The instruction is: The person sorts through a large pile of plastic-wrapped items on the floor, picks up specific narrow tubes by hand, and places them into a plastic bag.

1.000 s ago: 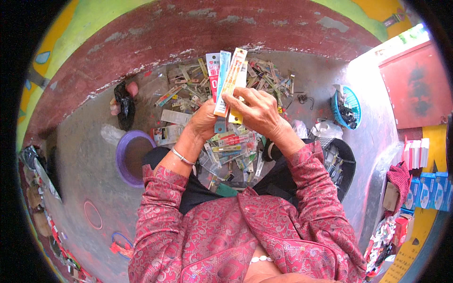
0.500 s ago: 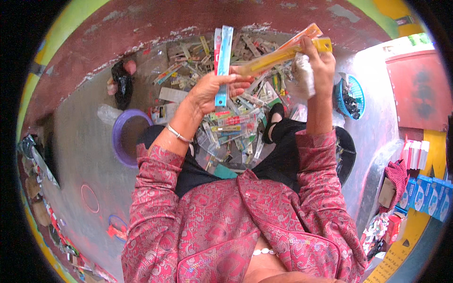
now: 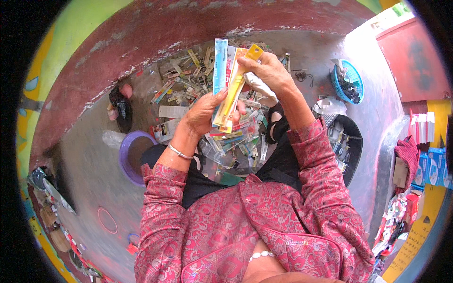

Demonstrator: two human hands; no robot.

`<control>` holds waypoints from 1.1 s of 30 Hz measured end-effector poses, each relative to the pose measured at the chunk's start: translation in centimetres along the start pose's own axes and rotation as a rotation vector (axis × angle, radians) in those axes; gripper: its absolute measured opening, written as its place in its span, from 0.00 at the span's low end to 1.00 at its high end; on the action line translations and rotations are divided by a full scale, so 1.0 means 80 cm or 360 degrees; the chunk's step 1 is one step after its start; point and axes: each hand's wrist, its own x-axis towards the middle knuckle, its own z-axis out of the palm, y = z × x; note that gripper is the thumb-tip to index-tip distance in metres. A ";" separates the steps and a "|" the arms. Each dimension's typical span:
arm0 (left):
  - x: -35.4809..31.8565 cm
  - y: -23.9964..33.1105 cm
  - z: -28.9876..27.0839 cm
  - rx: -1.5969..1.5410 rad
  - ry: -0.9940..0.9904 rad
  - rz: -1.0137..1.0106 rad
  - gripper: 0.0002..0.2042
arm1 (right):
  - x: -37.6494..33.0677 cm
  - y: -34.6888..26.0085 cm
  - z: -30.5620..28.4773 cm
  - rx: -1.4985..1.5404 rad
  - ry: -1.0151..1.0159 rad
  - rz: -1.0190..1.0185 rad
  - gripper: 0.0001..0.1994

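Note:
My left hand [image 3: 206, 112] is closed around the lower part of a light blue slim packet [image 3: 220, 63], with a red-and-white packet [image 3: 230, 66] beside it. Against these lies a tilted yellow slim packet [image 3: 239, 85], its lower end at my left fingers. My right hand [image 3: 270, 71] pinches the yellow packet near its holed top, and an orange packet [image 3: 241, 52] shows behind it. A crumpled white wad [image 3: 261, 89], of cloth or plastic, hangs under my right palm. Below both hands, a loose pile of slim packets [image 3: 247, 134] covers the floor between my feet.
A purple tub [image 3: 125, 160] stands left of my leg, and a black bag [image 3: 122, 111] lies beyond it. On the right are a blue basket [image 3: 360, 87] with dark contents and a black tub [image 3: 357, 155] holding packets. A red wall [image 3: 155, 33] curves behind the pile.
My right hand has moved left, bringing the yellow and orange packets against the blue and red ones in my left hand. The yellow packet has turned steeper. My view has shifted slightly.

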 end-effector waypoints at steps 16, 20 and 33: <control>0.006 -0.011 0.013 0.0249 0.0338 0.0160 0.24 | 0.016 0.020 -0.002 0.0294 0.0176 -0.0043 0.11; 0.011 -0.009 0.010 0.0252 0.0338 0.0139 0.19 | 0.009 0.012 -0.007 0.0480 0.0083 -0.0094 0.12; 0.015 -0.017 0.024 0.0767 0.0850 0.0071 0.18 | 0.011 0.022 0.005 0.0132 0.0151 -0.0437 0.14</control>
